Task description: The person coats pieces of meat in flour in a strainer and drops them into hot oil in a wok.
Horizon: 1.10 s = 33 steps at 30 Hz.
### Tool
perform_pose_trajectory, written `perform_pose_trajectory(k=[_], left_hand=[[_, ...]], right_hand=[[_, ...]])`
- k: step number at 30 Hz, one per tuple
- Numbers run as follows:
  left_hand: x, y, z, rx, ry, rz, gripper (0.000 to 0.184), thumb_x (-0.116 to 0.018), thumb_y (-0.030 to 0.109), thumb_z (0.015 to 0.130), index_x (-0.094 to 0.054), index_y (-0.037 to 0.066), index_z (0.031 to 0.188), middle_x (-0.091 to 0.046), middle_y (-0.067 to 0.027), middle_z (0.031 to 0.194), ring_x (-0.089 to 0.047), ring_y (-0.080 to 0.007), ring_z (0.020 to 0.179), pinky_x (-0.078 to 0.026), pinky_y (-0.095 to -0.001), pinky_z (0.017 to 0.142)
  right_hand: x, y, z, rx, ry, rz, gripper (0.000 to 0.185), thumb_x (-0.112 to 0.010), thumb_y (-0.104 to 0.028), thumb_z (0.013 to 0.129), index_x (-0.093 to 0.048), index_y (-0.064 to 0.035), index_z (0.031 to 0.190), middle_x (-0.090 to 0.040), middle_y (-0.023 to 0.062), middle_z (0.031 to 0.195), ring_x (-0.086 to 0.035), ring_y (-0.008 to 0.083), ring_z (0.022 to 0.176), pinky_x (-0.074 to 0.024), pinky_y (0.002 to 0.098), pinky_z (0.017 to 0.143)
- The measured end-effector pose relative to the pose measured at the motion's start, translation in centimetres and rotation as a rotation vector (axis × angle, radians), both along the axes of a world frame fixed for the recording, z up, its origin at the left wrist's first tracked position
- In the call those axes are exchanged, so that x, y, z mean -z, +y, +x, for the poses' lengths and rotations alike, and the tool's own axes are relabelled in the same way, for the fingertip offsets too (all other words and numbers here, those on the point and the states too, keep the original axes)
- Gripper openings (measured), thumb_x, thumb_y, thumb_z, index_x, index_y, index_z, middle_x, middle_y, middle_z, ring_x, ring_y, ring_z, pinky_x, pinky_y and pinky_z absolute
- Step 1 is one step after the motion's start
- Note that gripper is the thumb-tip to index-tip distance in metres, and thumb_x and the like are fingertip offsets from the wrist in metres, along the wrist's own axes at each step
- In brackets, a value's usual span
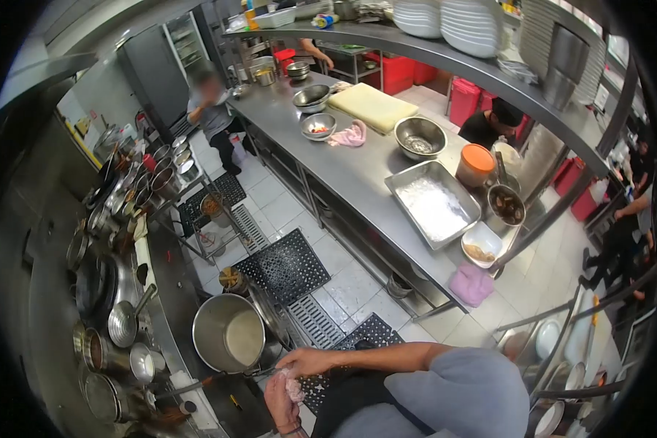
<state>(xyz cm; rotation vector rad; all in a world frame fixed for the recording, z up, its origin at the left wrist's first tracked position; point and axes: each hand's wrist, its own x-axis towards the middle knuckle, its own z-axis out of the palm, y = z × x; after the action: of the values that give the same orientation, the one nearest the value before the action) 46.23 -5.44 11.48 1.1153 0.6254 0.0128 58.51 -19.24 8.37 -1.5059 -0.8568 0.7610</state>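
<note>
Close together at the bottom centre, my hands are beside a large steel stockpot (206, 332). My right hand (304, 360) reaches in from the right with its fingers curled over the top of a crumpled pale pink cloth (295, 390). Below it, my left hand (277, 403), with a band at the wrist, is closed around the same cloth. Pale liquid shows at the bottom of the pot. Both hands are just right of its rim, and I cannot tell whether either touches it.
A long steel counter (270, 120) holds bowls, a metal tray (434, 201) and an orange-lidded tub (476, 162). Pans and a skimmer (124, 323) crowd the stove at left. Black mats (285, 266) cover parts of the tiled floor. A person (215, 117) sits at the back; others are behind the counter.
</note>
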Motion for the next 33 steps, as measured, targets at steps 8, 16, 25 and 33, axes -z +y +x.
perform_pose_trajectory(k=[8, 16, 25, 33], left_hand=[[2.7, -3.5, 3.8, 0.042, 0.080, 0.014, 0.014, -0.063, 0.015, 0.092, -0.059, 0.002, 0.092, -0.062, -0.0054, 0.074, -0.058, -0.0129, 0.057, -0.046, -0.0250, 0.048], [2.3, -4.0, 1.2, 0.044, 0.097, -0.194, 0.032, -0.050, 0.030, 0.100, -0.056, -0.001, 0.107, -0.065, -0.0120, 0.088, -0.063, -0.0197, 0.066, -0.053, -0.0306, 0.053], [1.1, -3.0, -1.2, 0.010, 0.114, -0.254, 0.029, -0.052, 0.027, 0.097, -0.059, 0.002, 0.109, -0.064, -0.0061, 0.080, -0.060, -0.0146, 0.060, -0.048, -0.0266, 0.048], [-0.5, 1.0, -3.5, 0.064, 0.040, 0.144, 0.021, -0.056, 0.019, 0.097, -0.057, 0.001, 0.108, -0.062, -0.0071, 0.078, -0.057, -0.0122, 0.058, -0.046, -0.0255, 0.047]], right_hand=[[0.9, -5.7, 0.4, 0.079, 0.442, 0.078, 0.037, -0.063, -0.020, 0.094, -0.058, 0.0028, 0.123, -0.064, 0.0097, 0.104, -0.061, 0.0122, 0.083, -0.0531, 0.0273, 0.070], [1.6, -6.5, -0.2, -0.030, 0.585, 0.183, 0.027, -0.063, -0.017, 0.093, -0.060, 0.0014, 0.112, -0.064, 0.0063, 0.090, -0.061, 0.0118, 0.076, -0.0523, 0.0263, 0.064], [2.8, -3.4, -1.4, -0.057, 0.815, 0.268, 0.028, -0.064, -0.014, 0.087, -0.056, 0.0004, 0.111, -0.064, 0.0071, 0.085, -0.063, 0.0145, 0.071, -0.0547, 0.0294, 0.059], [-0.6, 0.7, -4.5, -0.038, 0.445, 0.036, 0.037, -0.071, -0.017, 0.084, -0.056, 0.0039, 0.111, -0.063, 0.0096, 0.079, -0.063, 0.0162, 0.062, -0.0532, 0.0298, 0.048]])
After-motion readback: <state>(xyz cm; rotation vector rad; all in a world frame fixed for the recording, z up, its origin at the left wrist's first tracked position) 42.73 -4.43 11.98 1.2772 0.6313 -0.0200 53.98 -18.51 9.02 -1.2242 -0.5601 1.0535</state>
